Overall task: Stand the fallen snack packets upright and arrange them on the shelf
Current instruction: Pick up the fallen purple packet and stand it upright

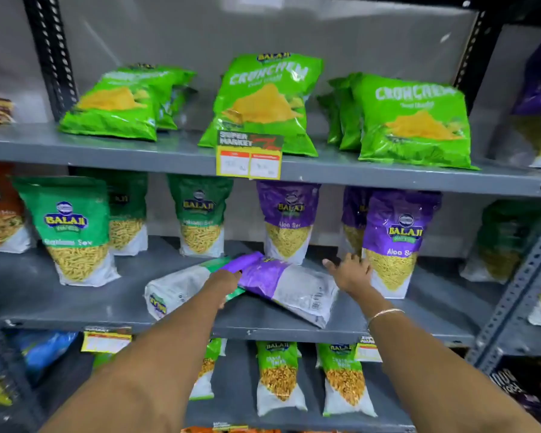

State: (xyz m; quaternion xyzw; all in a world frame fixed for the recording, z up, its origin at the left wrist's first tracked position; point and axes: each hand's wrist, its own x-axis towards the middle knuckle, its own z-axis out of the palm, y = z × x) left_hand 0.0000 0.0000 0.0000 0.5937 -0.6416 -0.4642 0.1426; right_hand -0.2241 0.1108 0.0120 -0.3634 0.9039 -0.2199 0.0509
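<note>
Your left hand (227, 281) grips the fallen purple packet (281, 282); your right hand (352, 271), fingers spread, may topple the standing packet (397, 242).

The big green bags (263, 101) say "CRUNCHEM". The purple packet (398, 242) says "BALAJI" and "Aloo Sev". The shelf tag (249, 156) says "SUPER MARKET".

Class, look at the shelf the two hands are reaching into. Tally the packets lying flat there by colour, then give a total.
Fallen green packet: 1
Fallen purple packet: 1
Total: 2
</note>
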